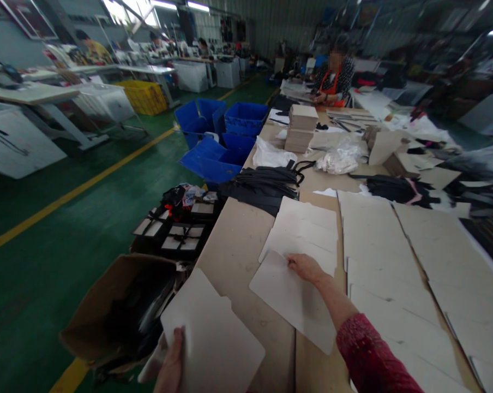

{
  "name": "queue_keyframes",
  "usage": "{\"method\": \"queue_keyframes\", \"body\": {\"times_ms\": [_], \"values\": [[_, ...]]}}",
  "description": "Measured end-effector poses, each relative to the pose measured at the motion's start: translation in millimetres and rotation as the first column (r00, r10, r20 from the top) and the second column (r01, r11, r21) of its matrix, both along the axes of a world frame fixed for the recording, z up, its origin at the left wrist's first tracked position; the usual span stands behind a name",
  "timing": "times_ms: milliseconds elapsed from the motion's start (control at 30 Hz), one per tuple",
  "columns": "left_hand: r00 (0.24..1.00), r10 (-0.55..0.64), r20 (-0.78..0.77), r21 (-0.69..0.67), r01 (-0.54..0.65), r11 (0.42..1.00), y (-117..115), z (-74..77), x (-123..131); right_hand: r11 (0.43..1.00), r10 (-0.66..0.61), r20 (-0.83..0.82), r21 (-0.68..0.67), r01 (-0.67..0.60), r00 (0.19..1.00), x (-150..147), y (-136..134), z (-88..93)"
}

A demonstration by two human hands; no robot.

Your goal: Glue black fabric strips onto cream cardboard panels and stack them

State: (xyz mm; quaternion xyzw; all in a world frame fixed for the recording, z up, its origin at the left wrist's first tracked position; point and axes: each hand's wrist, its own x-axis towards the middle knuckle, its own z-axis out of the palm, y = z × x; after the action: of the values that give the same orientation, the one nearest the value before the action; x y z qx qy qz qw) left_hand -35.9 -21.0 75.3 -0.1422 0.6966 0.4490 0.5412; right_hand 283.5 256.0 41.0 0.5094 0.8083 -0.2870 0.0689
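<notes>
My left hand grips pale grey cardboard sheets at the lower left, its thumb lying on the top face. In my right hand, the fingers pinch the upper edge of a single cardboard sheet, which is tilted over the table. Just beyond it, overlapping cardboard sheets lie in a column on the table. More overlapping rows of cardboard sheets spread to the right of my right arm.
Black fabric strips lie across the table ahead, with a stack of boards behind them. An open carton and blue bins stand along the left side. A co-worker in an orange apron is at the far end.
</notes>
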Motion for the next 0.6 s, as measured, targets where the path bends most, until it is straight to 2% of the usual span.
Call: {"method": "queue_keyframes", "body": {"times_ms": [200, 333, 433, 500, 533, 600], "values": [[0.997, -0.068, -0.024, -0.02, 0.067, 0.998, 15.7, -8.5, 12.3, 0.999, -0.014, -0.029, 0.041, 0.016, 0.999, -9.0, 2.5, 1.7], [0.999, -0.015, -0.032, 0.035, 0.016, 0.999, 28.1, -11.3, 24.3, 0.987, -0.117, -0.095, 0.101, 0.127, 0.989, -8.4, -8.7, 12.4], [0.999, 0.035, -0.04, 0.095, -0.031, 0.995, 39.6, -16.7, 35.0, 0.969, -0.193, -0.184, 0.119, 0.217, 0.964, -4.8, -47.5, 21.9], [0.998, 0.05, -0.04, 0.139, -0.044, 0.989, 47.3, -21.6, 44.3, 0.964, -0.243, -0.281, 0.036, 0.264, 0.928, -4.3, -89.9, 26.4], [0.998, 0.054, -0.038, 0.159, -0.047, 0.986, 50.9, -23.8, 49.8, 0.958, -0.28, -0.346, -0.048, 0.281, 0.896, -5.3, -113.7, 28.1], [0.999, 0.044, -0.021, 0.202, -0.039, 0.979, 57.1, -26.3, 62.7, 0.881, -0.464, -0.546, -0.367, 0.298, 0.697, -9.4, -159.3, 30.2]]}}
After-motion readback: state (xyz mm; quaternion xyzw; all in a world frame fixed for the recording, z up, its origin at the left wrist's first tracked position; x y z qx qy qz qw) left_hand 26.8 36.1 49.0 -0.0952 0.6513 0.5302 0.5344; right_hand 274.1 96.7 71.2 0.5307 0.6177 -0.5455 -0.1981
